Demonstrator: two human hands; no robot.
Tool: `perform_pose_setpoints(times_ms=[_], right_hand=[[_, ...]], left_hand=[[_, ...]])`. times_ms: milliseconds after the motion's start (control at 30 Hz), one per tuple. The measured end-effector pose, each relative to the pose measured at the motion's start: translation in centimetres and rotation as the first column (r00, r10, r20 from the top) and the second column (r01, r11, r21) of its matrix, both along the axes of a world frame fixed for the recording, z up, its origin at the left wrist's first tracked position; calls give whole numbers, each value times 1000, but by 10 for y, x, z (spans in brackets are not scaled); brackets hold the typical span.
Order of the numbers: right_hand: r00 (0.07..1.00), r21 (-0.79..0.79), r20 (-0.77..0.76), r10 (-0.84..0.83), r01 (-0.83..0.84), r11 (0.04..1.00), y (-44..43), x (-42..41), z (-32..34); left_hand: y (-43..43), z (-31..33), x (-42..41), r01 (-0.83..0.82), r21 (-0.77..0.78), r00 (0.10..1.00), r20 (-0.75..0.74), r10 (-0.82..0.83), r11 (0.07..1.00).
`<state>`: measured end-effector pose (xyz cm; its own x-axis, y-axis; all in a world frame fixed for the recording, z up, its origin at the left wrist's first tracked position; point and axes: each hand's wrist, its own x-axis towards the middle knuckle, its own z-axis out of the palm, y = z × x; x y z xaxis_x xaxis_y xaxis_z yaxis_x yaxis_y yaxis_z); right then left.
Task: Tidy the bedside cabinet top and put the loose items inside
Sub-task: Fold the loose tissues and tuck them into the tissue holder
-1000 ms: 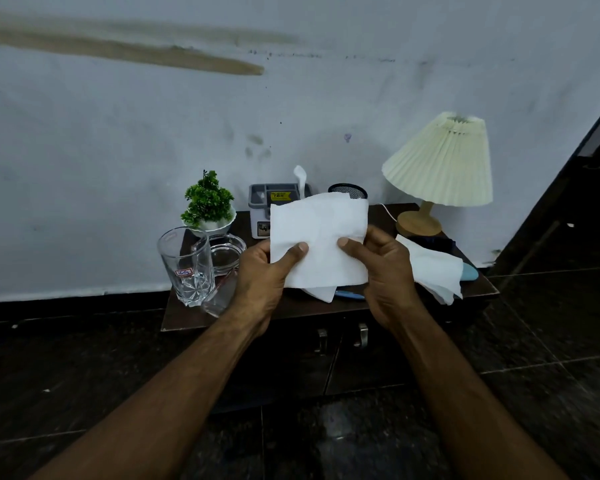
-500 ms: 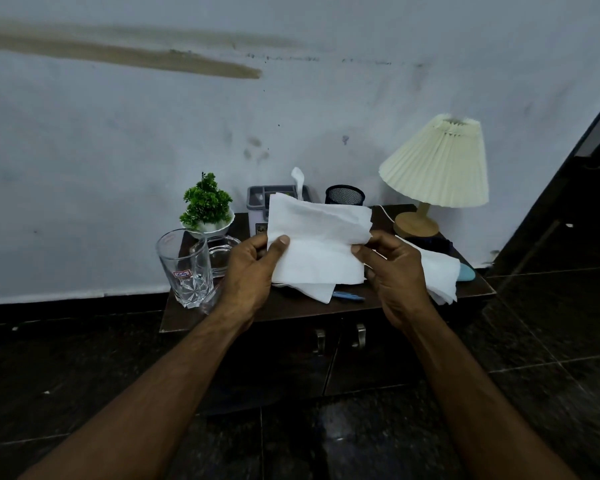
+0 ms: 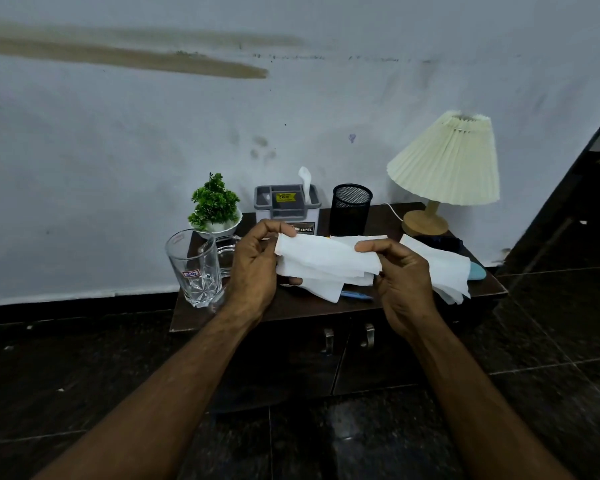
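Note:
Both hands hold a white tissue [image 3: 322, 261] folded over just above the dark bedside cabinet top [image 3: 257, 313]. My left hand [image 3: 257, 268] pinches its left end and my right hand [image 3: 400, 271] pinches its right end. Another loose white tissue [image 3: 443, 268] lies on the right of the top, over a dark object [image 3: 443, 242] and beside a light blue object [image 3: 476, 271]. A blue pen [image 3: 355, 294] lies under the held tissue. The cabinet doors [image 3: 347, 362] below, with two metal handles, are closed.
A clear glass tumbler [image 3: 194, 268] and a glass mug [image 3: 222, 254] stand at the left. Along the back are a small green plant [image 3: 215, 206], a grey tissue box organiser [image 3: 286, 206], a black mesh cup [image 3: 351, 207] and a cream pleated lamp [image 3: 447, 164]. Dark tiled floor surrounds the cabinet.
The tissue was held upright and spread flat; now its top has been folded down and it sits lower, as a narrower band between both hands.

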<state>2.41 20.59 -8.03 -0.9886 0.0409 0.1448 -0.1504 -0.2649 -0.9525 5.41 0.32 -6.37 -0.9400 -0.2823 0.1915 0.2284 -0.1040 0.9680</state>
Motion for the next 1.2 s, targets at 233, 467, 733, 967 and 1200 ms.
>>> perform_pose_setpoints(times_ms=[233,467,733,967,1200], right_hand=[[1000,-48,14,-22,23,999,-6,-1,-6],[995,-11,-34,-89,89,996,-12,4,-13],[991,195,-114,-63,85,977,0,-4,6],[935,516,-36,352,-284,808,-32,-12,10],[948,415,-67,312,-258,873,-49,5,1]], left_hand=[[3,1,1,-9,52,999,33,7,999],[7,2,0,-56,80,993,112,47,995],[0,-8,-9,-70,-146,998,-14,68,987],[-3,-10,-11,-19,-247,1000,-12,16,969],[-5,-7,-8,-38,-165,999,27,43,986]])
